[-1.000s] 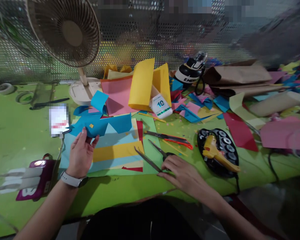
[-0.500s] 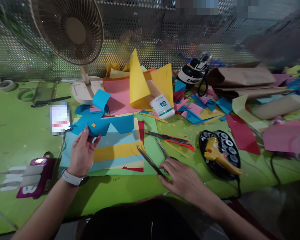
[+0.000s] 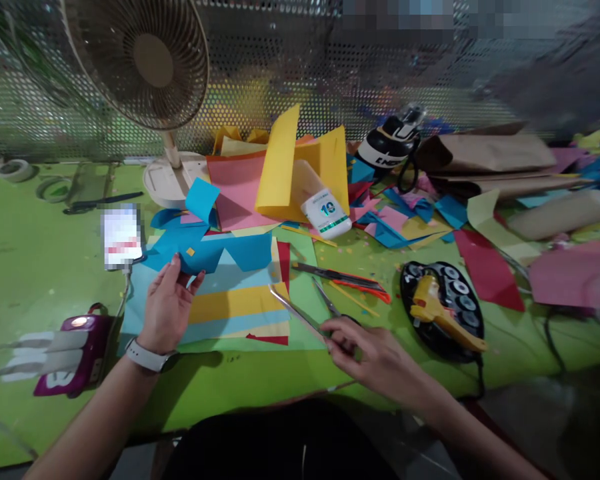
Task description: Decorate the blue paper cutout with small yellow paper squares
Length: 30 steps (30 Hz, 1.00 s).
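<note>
My left hand, with a watch on the wrist, pinches the lower edge of a cut blue paper piece. A small yellow paper square sits on that blue paper. In my right hand is a pair of metal tweezers, its tips pointing up and left over the stacked sheets. Scissors lie just beyond the right fingers, their handles partly hidden. Under the blue paper are a light blue sheet and a yellow strip.
An orange utility knife lies behind the scissors. To the right, a yellow glue gun rests on a black power strip. A fan, a phone, a purple power block, a white bottle and paper scraps stand around.
The tweezers have turned, their tips shifting slightly left and now closer together. My right fingers have shifted on them. The yellow sheet at the back has bent over to the right.
</note>
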Available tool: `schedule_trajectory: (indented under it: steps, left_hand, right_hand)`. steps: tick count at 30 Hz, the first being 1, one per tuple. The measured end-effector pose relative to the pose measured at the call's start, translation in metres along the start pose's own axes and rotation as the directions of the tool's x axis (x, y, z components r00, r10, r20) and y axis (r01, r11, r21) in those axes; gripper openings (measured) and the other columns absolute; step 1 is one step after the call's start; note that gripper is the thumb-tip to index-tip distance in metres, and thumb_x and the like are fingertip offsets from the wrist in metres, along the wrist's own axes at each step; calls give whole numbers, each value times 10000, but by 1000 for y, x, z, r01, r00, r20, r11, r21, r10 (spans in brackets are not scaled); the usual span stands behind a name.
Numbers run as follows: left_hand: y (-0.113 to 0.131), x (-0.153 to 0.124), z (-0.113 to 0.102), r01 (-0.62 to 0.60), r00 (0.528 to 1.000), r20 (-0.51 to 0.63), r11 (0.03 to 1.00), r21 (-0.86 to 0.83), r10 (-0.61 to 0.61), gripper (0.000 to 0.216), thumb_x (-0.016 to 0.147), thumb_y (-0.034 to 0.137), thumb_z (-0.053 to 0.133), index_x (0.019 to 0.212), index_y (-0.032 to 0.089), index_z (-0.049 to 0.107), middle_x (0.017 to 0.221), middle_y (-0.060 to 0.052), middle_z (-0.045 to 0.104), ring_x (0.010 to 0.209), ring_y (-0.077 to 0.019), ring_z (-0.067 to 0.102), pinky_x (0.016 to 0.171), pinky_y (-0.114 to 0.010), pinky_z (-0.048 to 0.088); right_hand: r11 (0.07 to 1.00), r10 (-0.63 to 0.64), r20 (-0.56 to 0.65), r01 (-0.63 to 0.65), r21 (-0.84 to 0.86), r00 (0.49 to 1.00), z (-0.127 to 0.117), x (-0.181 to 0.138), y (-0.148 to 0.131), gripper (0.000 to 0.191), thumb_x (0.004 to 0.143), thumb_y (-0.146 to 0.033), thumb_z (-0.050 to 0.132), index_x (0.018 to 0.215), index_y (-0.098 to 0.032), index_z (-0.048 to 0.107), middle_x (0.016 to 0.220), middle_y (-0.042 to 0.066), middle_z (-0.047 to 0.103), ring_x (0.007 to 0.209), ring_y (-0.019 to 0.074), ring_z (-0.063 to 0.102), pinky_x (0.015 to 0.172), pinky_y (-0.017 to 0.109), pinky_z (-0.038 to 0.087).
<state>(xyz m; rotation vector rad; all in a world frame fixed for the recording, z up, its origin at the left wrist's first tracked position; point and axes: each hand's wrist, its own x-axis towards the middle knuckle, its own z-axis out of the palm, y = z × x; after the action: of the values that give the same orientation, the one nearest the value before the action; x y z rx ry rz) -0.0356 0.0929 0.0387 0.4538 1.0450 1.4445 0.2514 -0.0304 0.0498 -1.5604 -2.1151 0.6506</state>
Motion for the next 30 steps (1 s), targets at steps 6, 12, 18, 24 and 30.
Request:
schedule_trajectory:
  steps: [6,12,18,24,30]
  left_hand:
    - [0,1,0,1,1000,6,1000,-13,0,145,752,321,760,820,210,697,960,-11,741,845,-140,681,736,-264,568]
    - [-1,1,-2,11,1000,21,1000,-12,-11,140,760,320,758,829,213,700,976,-16,744,867,-144,683,734,-252,564]
    - [-2,1,-2,14,999,31,1000,-10,-13,149,758,329,760,833,214,701,986,-21,745,868,-145,688,722,-246,564]
    - [-2,0,-1,24,1000,9,999,-35,-24,149,735,302,782,799,208,685,944,-12,749,844,-144,688,705,-240,567]
    - [-4,1,-1,26,999,24,999,-41,-25,164,745,320,774,835,209,694,950,-1,748,845,-140,685,715,-253,571]
  right_hand:
    - [923,19,105,-57,379,994,-9,7,2,200,870,-197,554,937,-197,742,725,30,734,577,132,679,532,216,527]
    - [780,-135,168,0,626,976,-18,4,2,228,875,-182,567,1016,-217,743,871,63,766,782,176,728,670,279,588]
    - [842,-160,-152,215,495,975,-18,7,-13,238,837,-111,656,1005,-260,732,763,9,760,665,142,714,605,229,570]
    - [964,-72,-351,155,214,934,-17,26,-18,71,845,-183,654,846,-218,715,629,-14,699,496,116,635,491,212,504]
    - [958,-259,-339,285,31,905,-6,55,-10,133,879,-201,594,818,-213,712,736,22,737,625,146,684,572,236,542]
